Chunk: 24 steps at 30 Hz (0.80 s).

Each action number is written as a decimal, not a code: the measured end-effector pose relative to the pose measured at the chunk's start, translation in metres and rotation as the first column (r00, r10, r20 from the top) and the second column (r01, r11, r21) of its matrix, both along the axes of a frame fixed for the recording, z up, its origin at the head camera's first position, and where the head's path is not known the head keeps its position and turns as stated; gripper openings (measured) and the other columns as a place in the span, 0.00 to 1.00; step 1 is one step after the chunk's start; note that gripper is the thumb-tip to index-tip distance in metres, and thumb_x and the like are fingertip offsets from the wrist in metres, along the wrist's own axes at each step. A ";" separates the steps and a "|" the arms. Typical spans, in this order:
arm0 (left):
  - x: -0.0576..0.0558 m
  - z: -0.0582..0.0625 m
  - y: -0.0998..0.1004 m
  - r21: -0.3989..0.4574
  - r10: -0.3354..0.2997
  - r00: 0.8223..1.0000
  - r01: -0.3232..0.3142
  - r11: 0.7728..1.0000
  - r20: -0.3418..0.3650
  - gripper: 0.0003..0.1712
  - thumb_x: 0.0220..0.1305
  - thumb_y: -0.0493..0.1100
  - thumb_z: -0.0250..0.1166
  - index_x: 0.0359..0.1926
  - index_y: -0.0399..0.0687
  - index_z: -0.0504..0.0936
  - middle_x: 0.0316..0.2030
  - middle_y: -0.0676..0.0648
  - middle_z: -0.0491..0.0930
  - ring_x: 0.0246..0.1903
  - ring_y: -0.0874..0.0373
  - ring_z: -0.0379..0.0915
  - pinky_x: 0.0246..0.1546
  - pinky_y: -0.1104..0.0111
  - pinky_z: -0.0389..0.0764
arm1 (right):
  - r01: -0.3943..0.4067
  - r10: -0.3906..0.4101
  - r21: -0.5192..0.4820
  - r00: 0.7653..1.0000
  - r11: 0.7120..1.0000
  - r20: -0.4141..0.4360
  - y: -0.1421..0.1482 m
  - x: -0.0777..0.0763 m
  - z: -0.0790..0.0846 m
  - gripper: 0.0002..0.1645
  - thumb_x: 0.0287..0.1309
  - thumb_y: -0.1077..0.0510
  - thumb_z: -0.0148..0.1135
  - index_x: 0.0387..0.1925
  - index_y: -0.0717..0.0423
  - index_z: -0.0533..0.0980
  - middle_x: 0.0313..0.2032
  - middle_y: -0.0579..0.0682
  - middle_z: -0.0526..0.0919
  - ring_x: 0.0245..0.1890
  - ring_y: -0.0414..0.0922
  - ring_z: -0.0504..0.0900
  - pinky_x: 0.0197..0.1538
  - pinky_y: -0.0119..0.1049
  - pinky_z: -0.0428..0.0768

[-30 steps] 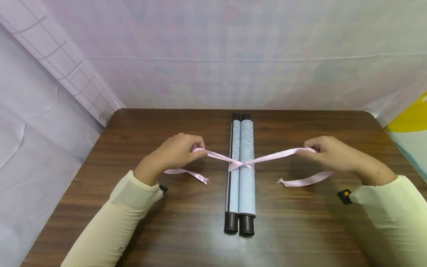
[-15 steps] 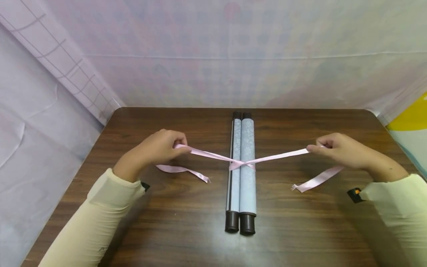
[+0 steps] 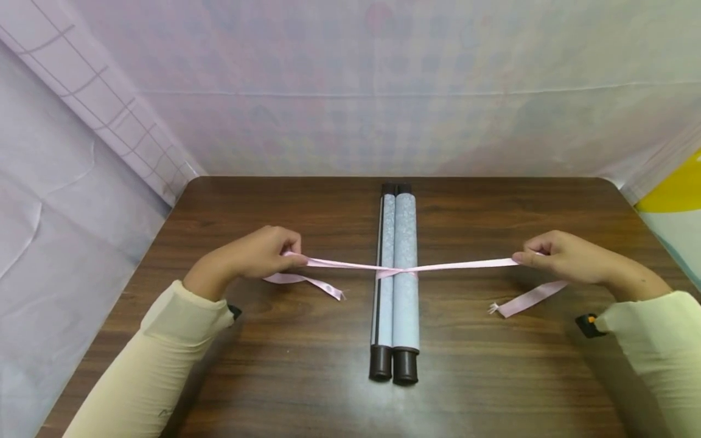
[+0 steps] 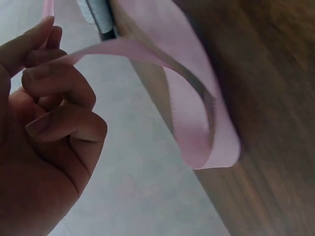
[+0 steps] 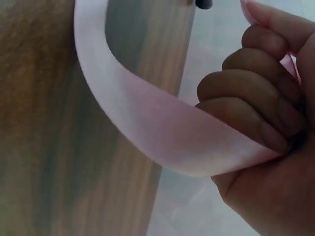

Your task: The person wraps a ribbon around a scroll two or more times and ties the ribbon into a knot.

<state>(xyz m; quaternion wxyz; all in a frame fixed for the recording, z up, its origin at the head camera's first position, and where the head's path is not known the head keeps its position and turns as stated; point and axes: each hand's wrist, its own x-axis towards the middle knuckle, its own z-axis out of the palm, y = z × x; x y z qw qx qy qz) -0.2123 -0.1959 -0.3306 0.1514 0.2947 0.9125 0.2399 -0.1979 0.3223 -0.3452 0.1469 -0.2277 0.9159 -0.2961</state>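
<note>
Two pale blue rolled scrolls [image 3: 398, 274] with black end caps lie side by side, lengthwise, in the middle of the brown wooden table [image 3: 306, 365]. A pink ribbon [image 3: 454, 266] crosses over them and runs out taut to both sides. My left hand [image 3: 263, 254] pinches the ribbon's left part, my right hand [image 3: 553, 255] pinches its right part. Loose ends trail onto the table by each hand. In the left wrist view the ribbon [image 4: 197, 108] loops away from curled fingers [image 4: 59, 93]. In the right wrist view the ribbon [image 5: 162, 132] curves from under curled fingers [image 5: 246, 98].
Pale sheeting hangs behind and to the left of the table. A yellow and light blue surface [image 3: 676, 207] shows at the right edge. Bare wood lies in front of the scrolls and to either side.
Both hands have moved outward and lower, and the ribbon now runs nearly flat and tight across the scrolls. The scrolls have not shifted.
</note>
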 end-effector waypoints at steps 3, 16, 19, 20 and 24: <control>-0.001 -0.002 0.000 -0.003 -0.011 1.000 0.011 1.000 0.022 0.14 0.60 0.46 0.64 0.20 0.50 0.73 0.16 0.55 0.65 0.18 0.62 0.62 0.19 0.69 0.64 | -0.022 0.022 -0.024 1.000 0.999 0.019 0.003 0.000 -0.005 0.24 0.64 0.54 0.55 0.13 0.53 0.63 0.13 0.39 0.55 0.13 0.33 0.55 0.16 0.29 0.61; 0.000 -0.021 0.000 -0.026 -0.021 0.999 0.022 0.999 0.046 0.15 0.59 0.47 0.65 0.18 0.50 0.74 0.14 0.56 0.65 0.17 0.62 0.62 0.18 0.69 0.63 | -0.018 0.019 0.040 0.999 0.999 -0.031 -0.003 -0.001 -0.029 0.25 0.64 0.51 0.55 0.12 0.52 0.63 0.13 0.38 0.55 0.14 0.33 0.55 0.17 0.27 0.58; -0.001 -0.021 0.002 -0.040 -0.007 1.000 0.008 0.999 0.025 0.15 0.59 0.48 0.65 0.18 0.50 0.74 0.14 0.55 0.67 0.17 0.62 0.63 0.18 0.69 0.64 | 0.002 0.004 0.067 0.997 0.998 -0.081 -0.004 0.001 -0.032 0.25 0.64 0.50 0.55 0.12 0.50 0.64 0.12 0.37 0.56 0.14 0.33 0.55 0.17 0.27 0.57; -0.001 -0.021 0.003 -0.046 -0.003 1.000 0.004 0.999 0.017 0.15 0.59 0.48 0.65 0.19 0.50 0.75 0.15 0.55 0.67 0.17 0.61 0.63 0.18 0.69 0.65 | 0.007 0.000 0.074 0.996 0.997 -0.088 -0.004 0.002 -0.032 0.25 0.63 0.49 0.56 0.12 0.49 0.64 0.12 0.37 0.56 0.14 0.33 0.55 0.17 0.26 0.57; 0.001 -0.018 0.008 -0.134 0.032 0.999 -0.037 0.990 -0.040 0.10 0.58 0.50 0.63 0.25 0.52 0.78 0.18 0.54 0.71 0.20 0.60 0.66 0.21 0.66 0.68 | 0.029 -0.015 0.131 0.994 0.991 -0.109 -0.005 0.003 -0.031 0.24 0.63 0.46 0.56 0.13 0.48 0.66 0.12 0.37 0.58 0.14 0.35 0.57 0.18 0.28 0.60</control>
